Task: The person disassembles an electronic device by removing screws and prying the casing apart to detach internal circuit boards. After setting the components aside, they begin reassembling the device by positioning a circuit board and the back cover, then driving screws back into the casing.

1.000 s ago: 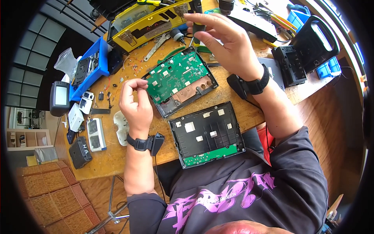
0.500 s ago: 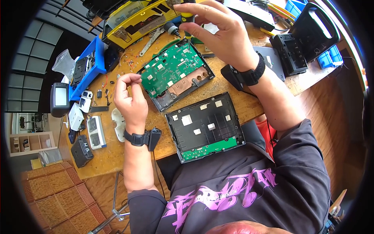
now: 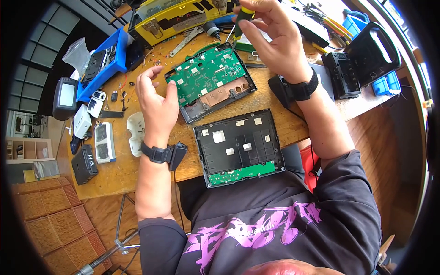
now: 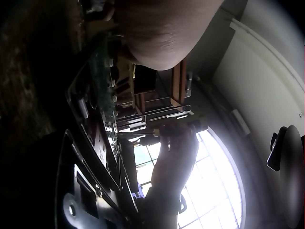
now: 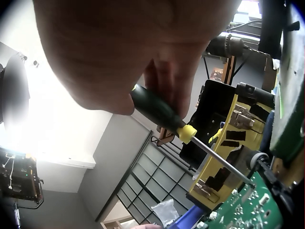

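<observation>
In the head view, a green circuit board (image 3: 211,71) lies in a dark casing half on the workbench. My right hand (image 3: 277,43) grips a screwdriver (image 5: 159,109) by its dark green and yellow handle. The shaft slants down, and its tip meets the board's far right corner in the right wrist view. My left hand (image 3: 158,98) is beside the casing's left edge, fingers spread from the thumb and nothing between them. The thumb overlaps the board's edge. Nearer my body lies the other casing half (image 3: 238,149), black inside with white pads and a green strip board.
A yellow toolbox (image 3: 178,20) stands at the back, near a power drill chuck (image 3: 211,30). On the left are a blue bin (image 3: 120,57), white housings (image 3: 105,142) and a black device (image 3: 85,165). A black handled case (image 3: 373,50) stands at the right.
My left thumb and fingers, together earlier, have spread apart by the board's left edge. The right hand keeps its grip on the screwdriver at the same corner, its fingers shifted on the handle.
</observation>
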A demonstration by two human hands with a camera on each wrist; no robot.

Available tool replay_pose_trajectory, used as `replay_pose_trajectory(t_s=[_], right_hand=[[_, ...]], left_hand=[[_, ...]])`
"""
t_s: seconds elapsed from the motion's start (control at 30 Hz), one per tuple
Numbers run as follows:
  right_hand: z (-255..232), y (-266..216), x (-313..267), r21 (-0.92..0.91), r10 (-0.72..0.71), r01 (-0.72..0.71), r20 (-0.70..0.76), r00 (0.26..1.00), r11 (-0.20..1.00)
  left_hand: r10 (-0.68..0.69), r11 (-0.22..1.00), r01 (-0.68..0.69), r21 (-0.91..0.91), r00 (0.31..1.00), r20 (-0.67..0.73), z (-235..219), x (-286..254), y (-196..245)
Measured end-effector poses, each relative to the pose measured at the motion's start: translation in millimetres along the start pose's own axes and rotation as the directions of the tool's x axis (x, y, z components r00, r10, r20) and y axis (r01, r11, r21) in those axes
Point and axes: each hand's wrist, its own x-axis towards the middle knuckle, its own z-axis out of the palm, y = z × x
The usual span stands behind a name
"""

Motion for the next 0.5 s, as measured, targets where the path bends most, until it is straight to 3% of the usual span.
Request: replay_pose_trajectory(t_s=[0.03, 0.07, 0.17, 0.23, 0.3, 0.37, 0.4, 0.43, 0.5], right_hand=[[1, -2, 1, 0.154, 0.023, -0.021, -0.012, 1.000, 0.988], [2, 8, -1, 0.154, 0.025, -0.024, -0.006, 1.000, 0.988], [-2, 39, -7, 0.079, -0.021, 0.019, 0.029, 0.999, 0.997], [-3, 36, -3, -0.106, -0.177, 0.182, 0.054, 0.983, 0.978], [-3, 30, -5, -0.127, -0.180, 0.186, 0.060, 0.982, 0.974], [-3, 34, -8, -0.085, -0.071, 0.070, -0.006, 0.997, 0.994], [4, 40, -9, -0.082, -0.156, 0.153, -0.036, 0.987, 0.985], [4, 44, -9, -0.080, -0.153, 0.151, -0.014, 0.988, 0.985], [2, 50, -11, 0.176, -0.031, 0.027, 0.019, 0.999, 0.984]], left_hand=[[-0.007, 1.000, 0.007, -0.002, 1.000, -0.003, 3, -3, -3], [-0.008, 0.999, 0.008, 0.033, 1.000, -0.010, 5, -4, -6], [-0.049, 0.997, 0.048, 0.061, 0.999, 0.017, 9, -9, -11], [-0.088, 0.995, 0.085, 0.056, 0.995, 0.044, 9, -7, -14], [-0.125, 0.992, 0.125, 0.007, 0.984, 0.124, 10, -7, -14], [-0.122, 0.992, 0.120, 0.025, 0.986, 0.116, 10, -8, -14], [-0.131, 0.991, 0.129, 0.029, 0.984, 0.117, 9, -7, -12], [-0.143, 0.990, 0.140, 0.031, 0.983, 0.117, 10, -8, -12], [-0.147, 0.989, 0.147, 0.003, 0.986, 0.073, 14, -10, -15]])
